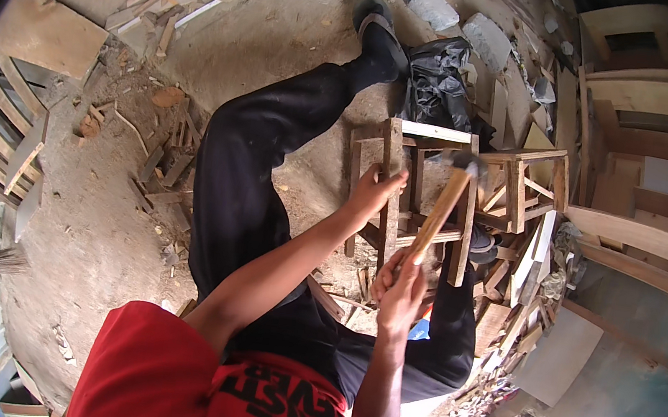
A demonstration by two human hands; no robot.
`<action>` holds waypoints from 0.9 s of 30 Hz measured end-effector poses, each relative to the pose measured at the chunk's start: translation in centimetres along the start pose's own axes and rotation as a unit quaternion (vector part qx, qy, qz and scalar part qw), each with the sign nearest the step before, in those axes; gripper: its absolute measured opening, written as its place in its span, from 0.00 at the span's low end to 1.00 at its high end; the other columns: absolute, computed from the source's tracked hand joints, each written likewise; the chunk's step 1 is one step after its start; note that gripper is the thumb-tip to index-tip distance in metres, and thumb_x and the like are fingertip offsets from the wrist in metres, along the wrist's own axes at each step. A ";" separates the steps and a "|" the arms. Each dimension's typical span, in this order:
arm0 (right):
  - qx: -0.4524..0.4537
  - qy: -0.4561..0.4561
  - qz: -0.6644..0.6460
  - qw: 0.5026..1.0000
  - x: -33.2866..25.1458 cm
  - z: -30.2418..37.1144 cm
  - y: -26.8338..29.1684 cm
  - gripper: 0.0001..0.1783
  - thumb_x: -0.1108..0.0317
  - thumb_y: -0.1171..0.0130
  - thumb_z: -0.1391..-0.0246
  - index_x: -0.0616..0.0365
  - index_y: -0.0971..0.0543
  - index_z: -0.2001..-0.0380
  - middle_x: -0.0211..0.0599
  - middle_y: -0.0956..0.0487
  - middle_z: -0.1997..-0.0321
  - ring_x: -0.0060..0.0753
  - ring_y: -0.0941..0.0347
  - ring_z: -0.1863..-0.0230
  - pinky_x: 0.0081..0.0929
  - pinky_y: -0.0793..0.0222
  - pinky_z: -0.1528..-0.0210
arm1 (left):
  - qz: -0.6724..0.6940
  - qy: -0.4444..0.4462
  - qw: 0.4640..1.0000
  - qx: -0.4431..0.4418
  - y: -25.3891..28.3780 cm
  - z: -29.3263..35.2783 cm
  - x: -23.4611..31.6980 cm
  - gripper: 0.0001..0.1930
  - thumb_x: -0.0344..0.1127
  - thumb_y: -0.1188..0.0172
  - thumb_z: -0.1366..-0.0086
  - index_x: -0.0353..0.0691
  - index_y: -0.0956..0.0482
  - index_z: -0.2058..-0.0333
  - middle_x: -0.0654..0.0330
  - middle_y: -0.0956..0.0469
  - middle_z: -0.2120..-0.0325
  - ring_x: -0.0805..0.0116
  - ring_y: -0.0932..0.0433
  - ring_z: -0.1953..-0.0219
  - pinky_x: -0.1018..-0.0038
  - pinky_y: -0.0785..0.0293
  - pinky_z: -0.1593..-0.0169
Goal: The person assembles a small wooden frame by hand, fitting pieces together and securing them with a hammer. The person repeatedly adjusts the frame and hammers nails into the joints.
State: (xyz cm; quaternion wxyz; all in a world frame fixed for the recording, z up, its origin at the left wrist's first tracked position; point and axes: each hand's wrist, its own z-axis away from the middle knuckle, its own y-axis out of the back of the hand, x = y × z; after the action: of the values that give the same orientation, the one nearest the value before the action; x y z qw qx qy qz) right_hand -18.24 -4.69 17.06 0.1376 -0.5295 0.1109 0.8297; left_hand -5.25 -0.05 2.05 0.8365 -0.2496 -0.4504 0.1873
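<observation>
A small wooden stool frame (417,240) with upright legs and crossbars stands between my legs. My left hand (377,192) is closed around its near left leg, a little below the top. In my right hand (400,293) is a hammer (440,214), gripped low on its wooden handle. The dark hammer head is raised near the frame's right upper corner, slightly blurred; whether it touches the wood I cannot tell. Any nail there is too small to make out.
Right of the frame stands a second small wooden stool (517,161). A black plastic bag (436,74) lies beyond, near concrete chunks (433,4). Wood offcuts (176,158) litter the ground on both sides. Chair frames (643,165) line the right; a broom (2,262) lies left.
</observation>
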 end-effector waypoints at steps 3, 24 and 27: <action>0.014 -0.070 -0.044 0.997 4.1 1.5 0.5 0.26 0.45 0.61 0.29 0.54 0.36 0.73 0.19 0.42 0.84 0.12 0.49 0.87 0.16 0.49 0.88 | 0.091 0.087 0.992 0.005 0.2 0.3 1.6 0.31 0.59 0.54 0.30 0.34 0.32 0.46 0.53 0.23 0.55 0.64 0.21 0.53 0.65 0.27 0.47; 0.050 0.280 0.120 0.951 -0.1 -2.7 -2.7 0.36 0.38 0.69 0.31 0.62 0.31 0.74 0.34 0.32 0.81 0.24 0.39 0.86 0.21 0.49 0.86 | 0.170 0.146 0.972 0.065 -1.9 -2.3 1.0 0.30 0.59 0.71 0.24 0.42 0.26 0.67 0.61 0.27 0.78 0.70 0.28 0.79 0.70 0.28 0.73; 0.023 -0.013 0.177 0.984 4.1 -4.3 -1.2 0.31 0.44 0.68 0.28 0.56 0.36 0.79 0.26 0.38 0.85 0.20 0.43 0.88 0.22 0.51 0.88 | 0.184 0.137 0.970 0.077 -2.6 -2.8 1.4 0.31 0.60 0.70 0.24 0.42 0.26 0.68 0.61 0.28 0.79 0.70 0.28 0.79 0.70 0.29 0.74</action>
State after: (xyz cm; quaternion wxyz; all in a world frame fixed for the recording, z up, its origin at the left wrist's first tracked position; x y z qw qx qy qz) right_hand -15.82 -4.55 11.54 0.0023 -0.4879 0.2196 0.8448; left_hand -1.95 -2.07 3.14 0.8582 -0.2859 -0.2621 0.3363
